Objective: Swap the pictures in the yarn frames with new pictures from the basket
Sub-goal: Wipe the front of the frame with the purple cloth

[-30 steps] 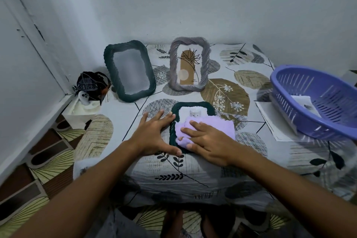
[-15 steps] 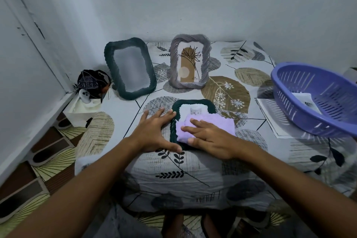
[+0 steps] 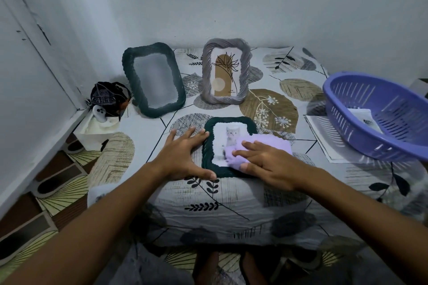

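Flat-fingered right hand presses lilac cloth on kitten frame, left hand open, bracing; wiping step, standing it up likely next.

We are reaching both bare arms forward. Our left hand is lying flat, fingers spread, thumb stretched toward our right hand, which is pressing down with straight fingers pointing left.
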